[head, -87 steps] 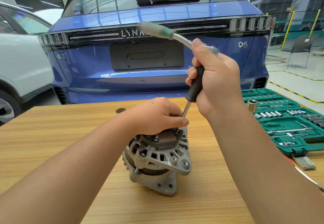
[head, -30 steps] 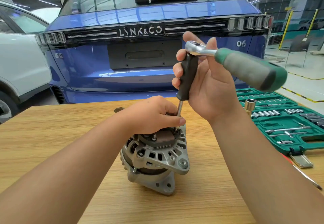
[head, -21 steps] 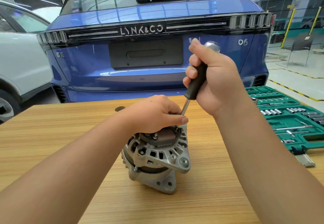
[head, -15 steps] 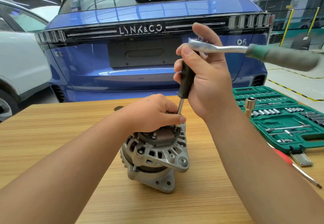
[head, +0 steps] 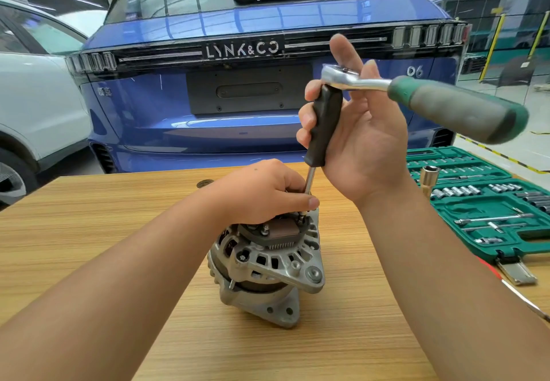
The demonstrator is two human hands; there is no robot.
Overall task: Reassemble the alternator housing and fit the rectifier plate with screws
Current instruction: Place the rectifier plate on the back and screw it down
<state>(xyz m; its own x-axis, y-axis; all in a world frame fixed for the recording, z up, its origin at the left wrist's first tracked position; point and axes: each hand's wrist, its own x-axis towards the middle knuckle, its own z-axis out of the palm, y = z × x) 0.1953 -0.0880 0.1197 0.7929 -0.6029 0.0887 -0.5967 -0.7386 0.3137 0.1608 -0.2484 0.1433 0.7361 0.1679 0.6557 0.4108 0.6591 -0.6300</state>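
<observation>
Alternator [head: 265,267] at lower centre of frame, standing on wooden table [head: 89,216], silver ribbed housing with mounting lugs toward the camera. Dark rectifier plate [head: 281,230] sits on top of the housing, small screws visible on it. Left hand [head: 265,193] comes in from lower left, curled over the top of the alternator, fingers gripping its upper edge, thumb tip pointing right beside the driver shaft. Right hand [head: 357,133] at centre right, above the alternator, fingers wrapped around the black handle of an extension driver [head: 323,126]. Driver stands near upright, slightly tilted, thin metal shaft running down to a screw at the plate's right side; whether the tip is seated in the screw cannot be told, left thumb partly covers it. Ratchet wrench [head: 431,100] is joined to the top of the black handle, chrome head at the index finger, green and grey grip sticking out to the right edge of frame, blurred. Green socket set case [head: 488,202] open at right edge on the table, rows of sockets and bars inside. One loose socket [head: 428,176] stands upright just left of the case. Red-handled tool [head: 506,285] partly visible at lower right, mostly hidden by the right forearm. Blue car [head: 238,112] rear fills the upper centre behind the table, white car [head: 35,106] at upper left.
</observation>
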